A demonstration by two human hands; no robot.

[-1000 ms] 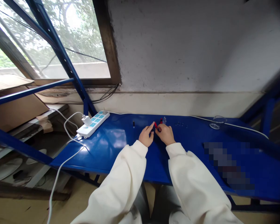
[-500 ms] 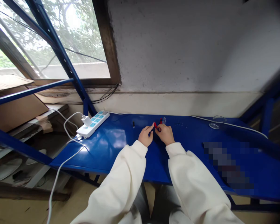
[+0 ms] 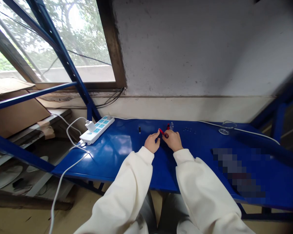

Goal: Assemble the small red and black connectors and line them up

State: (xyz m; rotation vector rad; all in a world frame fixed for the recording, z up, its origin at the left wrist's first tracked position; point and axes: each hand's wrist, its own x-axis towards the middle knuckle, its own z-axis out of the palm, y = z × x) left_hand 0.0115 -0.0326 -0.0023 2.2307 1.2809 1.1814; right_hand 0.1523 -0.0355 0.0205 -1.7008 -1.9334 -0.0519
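Both hands meet over the blue table, fingertips close together, with a small slender red piece (image 3: 161,131) bridging the gap between them. Of the two, the right hand (image 3: 173,140) seems to have the grip: its thumb and fingers are drawn in around the near end of the piece, though the exact contact is too small to make out. Opposite it, the left hand (image 3: 151,143) points its index finger at the far end, at or just touching it, while its thumb stands apart below, so this hand looks partly spread and does not clearly hold anything. Just beyond the right hand's knuckles is a second, dark red item (image 3: 168,126), and right beside that some clear pieces (image 3: 172,126). Farther to the right of that hand lie tiny clear bits (image 3: 189,129); to the left of the left hand, a small black item (image 3: 140,129) stands on the table (image 3: 122,169). Judging from the pose, the step in hand is fine fingertip work on the red piece, one hand holding, the other steadying or pressing; continuing it calls for a firm right pinch and small, light left-finger movements.
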